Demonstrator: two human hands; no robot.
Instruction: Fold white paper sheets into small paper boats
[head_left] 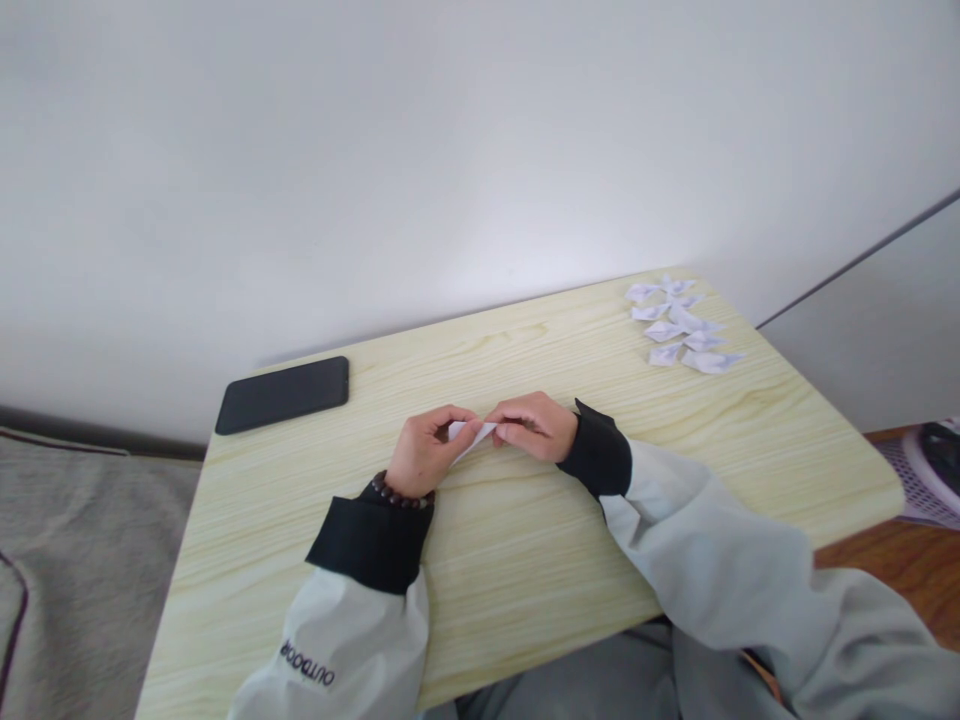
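A small folded white paper (471, 441) is held between my two hands, just above the middle of the table. My left hand (429, 450) pinches it from the left, the thumb lying along its upper part. At its right end, the thumb and forefinger of my right hand (538, 425) close on the paper's tip. The fingers cover part of the paper, so its full shape is hidden. At the table's far right corner lie several folded white paper figures (703, 341), set close together in rows.
A black phone (285, 394) lies at the back left of the pale wooden table (517, 560). A white wall (450, 160) rises behind the table's back edge. Grey fabric (82, 560) is at the left, and a purple basket (919, 485) stands on the floor at the right.
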